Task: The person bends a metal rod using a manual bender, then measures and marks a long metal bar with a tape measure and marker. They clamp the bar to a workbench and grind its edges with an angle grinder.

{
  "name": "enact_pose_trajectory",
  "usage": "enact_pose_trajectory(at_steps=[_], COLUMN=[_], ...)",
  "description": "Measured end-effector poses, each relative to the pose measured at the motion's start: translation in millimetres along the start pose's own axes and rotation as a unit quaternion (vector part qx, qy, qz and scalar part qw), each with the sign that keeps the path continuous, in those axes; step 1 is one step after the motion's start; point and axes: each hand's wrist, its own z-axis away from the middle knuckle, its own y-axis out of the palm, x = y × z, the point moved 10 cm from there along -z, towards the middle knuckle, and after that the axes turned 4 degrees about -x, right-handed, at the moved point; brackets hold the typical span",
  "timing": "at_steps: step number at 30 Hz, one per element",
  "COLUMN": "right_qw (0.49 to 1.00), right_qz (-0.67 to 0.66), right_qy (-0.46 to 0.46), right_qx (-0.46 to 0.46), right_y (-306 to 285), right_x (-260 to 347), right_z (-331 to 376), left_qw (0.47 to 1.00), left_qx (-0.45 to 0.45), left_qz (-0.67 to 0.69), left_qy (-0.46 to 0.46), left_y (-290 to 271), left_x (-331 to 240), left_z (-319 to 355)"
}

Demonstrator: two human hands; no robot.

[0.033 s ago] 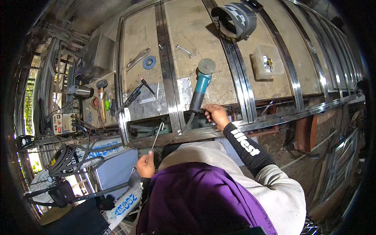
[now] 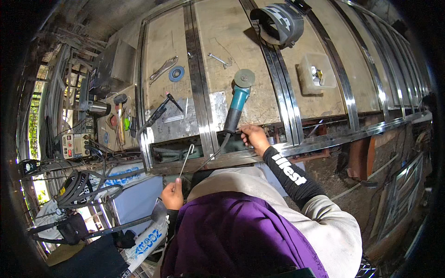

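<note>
My left hand (image 2: 173, 195) is closed round a thin metal rod (image 2: 186, 161) with a hooked tip, which points up and away past the frame's near edge. Curled fingers close my right hand (image 2: 254, 137) by the near edge of the wooden board; what they hold, if anything, is hidden. Just left of that hand lies the dark rear grip of a teal angle grinder (image 2: 239, 100), its disc pointing away. The grinder's cord (image 2: 221, 149) runs down toward my body. A welding torch (image 2: 160, 111) and a small square (image 2: 175, 118) rest farther left.
Shiny metal tubes (image 2: 198, 83) form a frame across the wooden board (image 2: 166, 41). On the board are a blue flap disc (image 2: 176, 73), locking pliers (image 2: 163, 69), a wrench (image 2: 219, 60), a plastic tub (image 2: 317, 74) and a welding helmet (image 2: 278, 25). A hammer (image 2: 120, 113) lies left, near a control box (image 2: 76, 146).
</note>
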Motion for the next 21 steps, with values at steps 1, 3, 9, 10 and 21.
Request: enact_pose_trajectory(at_steps=[1,3,9,10,21], right_qw=[1.0,0.999,0.999,1.0,0.835], right_qz=[0.004,0.015,0.045,0.013,0.142], right_qy=[0.003,0.024,-0.002,-0.019,-0.408], right_qx=[0.006,0.024,-0.005,0.001,-0.34], right_y=[3,17,-7,-19,-210], right_x=[-7,-15,11,14,205], right_z=[1,10,10,6,29], left_qw=[1.0,0.998,0.988,0.986,0.978], left_qx=[-0.002,-0.025,0.052,0.042,0.0], left_qz=[-0.009,-0.031,-0.096,-0.084,-0.011], left_qy=[0.0,0.054,0.112,0.137,0.21], left_y=[2,2,24,18,41], left_x=[-3,-7,-63,-71,-67], left_z=[1,4,-15,-14,-14])
